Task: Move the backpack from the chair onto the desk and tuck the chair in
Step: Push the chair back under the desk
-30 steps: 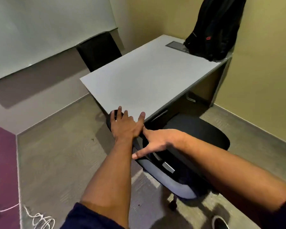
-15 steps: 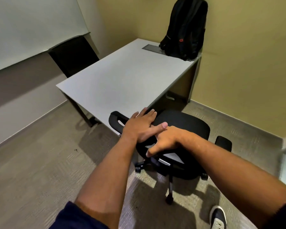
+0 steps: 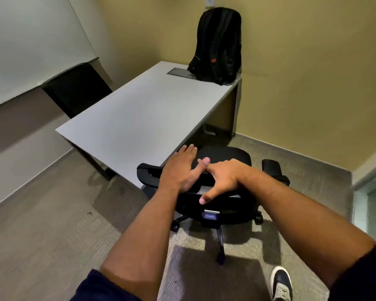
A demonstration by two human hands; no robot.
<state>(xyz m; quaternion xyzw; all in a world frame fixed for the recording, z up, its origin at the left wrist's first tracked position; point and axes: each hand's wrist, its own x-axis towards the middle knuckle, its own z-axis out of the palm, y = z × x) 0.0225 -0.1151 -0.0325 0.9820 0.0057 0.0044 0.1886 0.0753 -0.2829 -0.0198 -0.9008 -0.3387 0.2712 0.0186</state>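
Grey bench (image 3: 139,118) against yellow wall; backpack (image 3: 217,46) upright at its far right corner. Chair (image 3: 224,157) at near edge, seat partly hidden. Left hand (image 3: 180,168) flat, open on backrest; right hand (image 3: 221,177) loosely spread, draped over it.

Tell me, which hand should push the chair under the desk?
Probably the right hand. It sits near the middle of the chair back with its thumb hooked over, so the push would go straight. The left hand lies flat, off toward the desk side. Both together may work best.

Backpack (image 3: 217,46) on desk (image 3: 143,109), chair (image 3: 224,157) before.
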